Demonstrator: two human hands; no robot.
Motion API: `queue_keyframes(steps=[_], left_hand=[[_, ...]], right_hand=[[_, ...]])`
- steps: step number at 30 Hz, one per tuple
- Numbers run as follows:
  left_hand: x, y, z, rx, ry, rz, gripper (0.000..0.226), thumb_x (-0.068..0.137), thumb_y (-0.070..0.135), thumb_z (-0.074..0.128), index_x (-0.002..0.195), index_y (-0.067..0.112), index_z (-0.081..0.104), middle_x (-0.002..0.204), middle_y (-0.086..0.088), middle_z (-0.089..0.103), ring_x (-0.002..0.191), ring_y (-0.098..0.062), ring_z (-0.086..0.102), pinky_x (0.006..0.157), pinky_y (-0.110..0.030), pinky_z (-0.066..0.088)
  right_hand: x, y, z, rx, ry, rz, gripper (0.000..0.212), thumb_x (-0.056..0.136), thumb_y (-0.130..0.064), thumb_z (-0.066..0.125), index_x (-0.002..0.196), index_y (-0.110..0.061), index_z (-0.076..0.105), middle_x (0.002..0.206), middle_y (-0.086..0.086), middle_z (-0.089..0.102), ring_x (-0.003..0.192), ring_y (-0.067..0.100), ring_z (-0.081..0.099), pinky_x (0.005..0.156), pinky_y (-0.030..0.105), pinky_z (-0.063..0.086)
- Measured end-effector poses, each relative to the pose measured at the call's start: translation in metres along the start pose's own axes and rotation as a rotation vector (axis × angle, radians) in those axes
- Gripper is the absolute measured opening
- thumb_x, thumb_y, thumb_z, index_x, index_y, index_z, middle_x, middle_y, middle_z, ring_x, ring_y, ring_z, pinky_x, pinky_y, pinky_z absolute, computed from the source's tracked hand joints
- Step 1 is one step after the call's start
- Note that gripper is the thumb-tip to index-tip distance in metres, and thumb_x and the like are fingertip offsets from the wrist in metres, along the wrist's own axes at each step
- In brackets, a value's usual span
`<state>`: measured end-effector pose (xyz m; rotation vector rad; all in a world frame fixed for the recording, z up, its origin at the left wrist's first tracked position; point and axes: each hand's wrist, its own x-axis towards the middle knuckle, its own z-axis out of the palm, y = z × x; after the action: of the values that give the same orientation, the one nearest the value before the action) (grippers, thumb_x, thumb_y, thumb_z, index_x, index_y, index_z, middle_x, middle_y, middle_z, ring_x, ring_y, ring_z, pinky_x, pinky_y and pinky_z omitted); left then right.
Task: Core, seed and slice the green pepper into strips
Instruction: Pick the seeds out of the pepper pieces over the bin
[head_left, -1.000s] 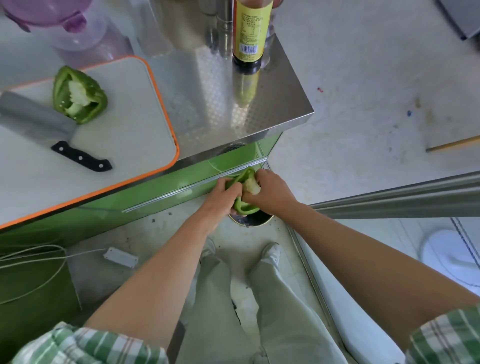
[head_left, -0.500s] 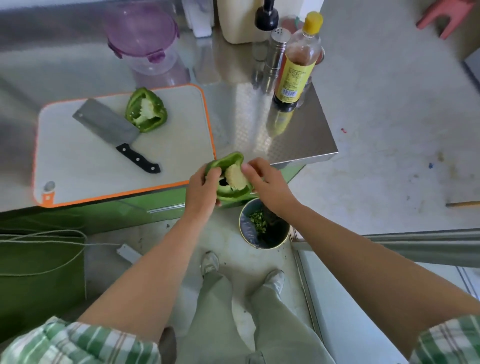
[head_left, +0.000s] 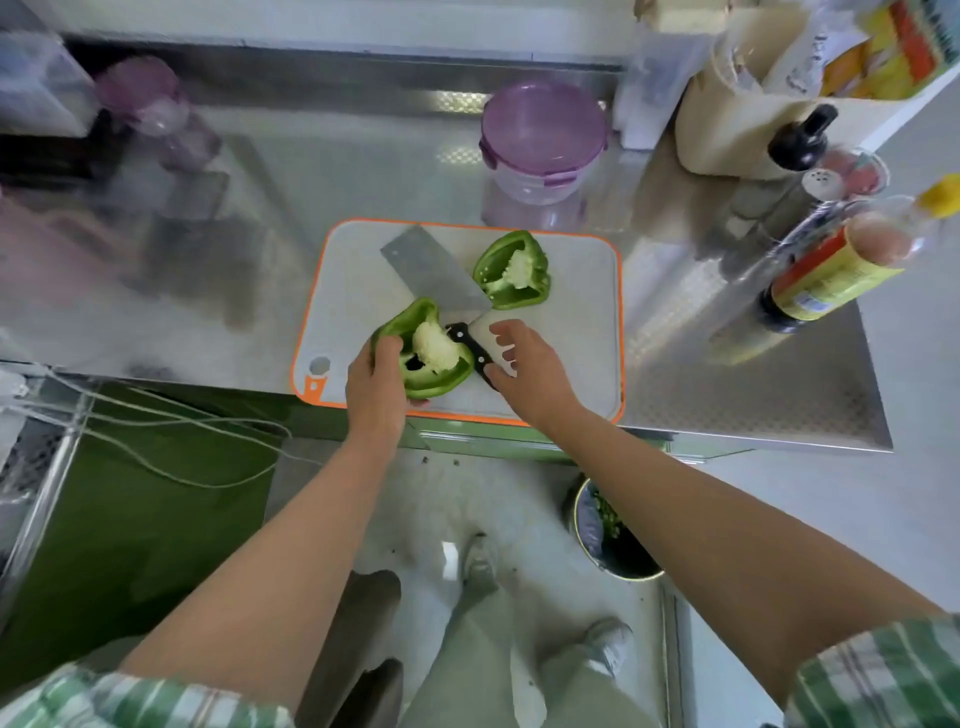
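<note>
My left hand (head_left: 376, 384) grips a green pepper half (head_left: 436, 379) with its white seed core facing up, over the near part of the white, orange-rimmed cutting board (head_left: 576, 332). A second pepper half (head_left: 511, 270), core also showing, lies on the board's far side. Between them rests a cleaver (head_left: 434, 270), its black handle (head_left: 472, 351) pointing toward me. My right hand (head_left: 524, 366) hovers over that handle with fingers spread, holding nothing.
A purple-lidded container (head_left: 543, 140) stands behind the board. Sauce bottles (head_left: 826, 275) and shakers crowd the steel counter's right side. On the floor below the counter edge sits a metal bowl (head_left: 610, 540) with green scraps. Cables hang at the left.
Both hands rose from the floor bowl to the board with the pepper half. My right hand has let go of the pepper and now hovers over the cleaver handle.
</note>
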<state>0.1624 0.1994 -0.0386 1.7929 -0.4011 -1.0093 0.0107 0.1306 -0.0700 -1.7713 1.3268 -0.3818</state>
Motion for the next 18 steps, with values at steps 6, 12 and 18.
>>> queue_keyframes(steps=[6, 12, 18], left_hand=[[0.023, 0.01, -0.017, 0.151, -0.011, -0.012, 0.028, 0.074, 0.05, 0.047, 0.085, 0.031, 0.064, 0.088, 0.003, 0.066, 0.093, -0.023, 0.064, 0.087, -0.049, 0.055], [0.035, 0.022, -0.014, 0.247, 0.004, -0.037, 0.016, 0.093, 0.036, 0.05, 0.085, 0.028, 0.061, 0.083, -0.001, 0.063, 0.082, -0.023, 0.06, 0.056, -0.029, 0.052], [0.039, 0.023, -0.001, 0.333, -0.11, -0.079, 0.028, 0.089, 0.045, 0.05, 0.092, 0.021, 0.062, 0.1, -0.011, 0.066, 0.094, -0.031, 0.062, 0.058, -0.031, 0.049]], right_hand=[[0.025, -0.012, 0.026, -0.344, -0.103, -0.03, 0.064, 0.08, -0.01, 0.07, 0.136, -0.007, 0.038, 0.127, 0.017, 0.042, 0.106, 0.037, 0.051, 0.084, 0.036, 0.04], [0.027, -0.025, 0.006, -0.185, -0.065, 0.093, 0.041, 0.09, -0.016, 0.052, 0.128, -0.004, 0.042, 0.11, 0.012, 0.051, 0.096, 0.03, 0.052, 0.074, 0.031, 0.037], [0.007, -0.024, -0.02, 0.209, 0.058, 0.134, 0.015, 0.099, -0.03, 0.048, 0.103, -0.015, 0.05, 0.077, 0.002, 0.052, 0.066, 0.018, 0.05, 0.058, 0.033, 0.041]])
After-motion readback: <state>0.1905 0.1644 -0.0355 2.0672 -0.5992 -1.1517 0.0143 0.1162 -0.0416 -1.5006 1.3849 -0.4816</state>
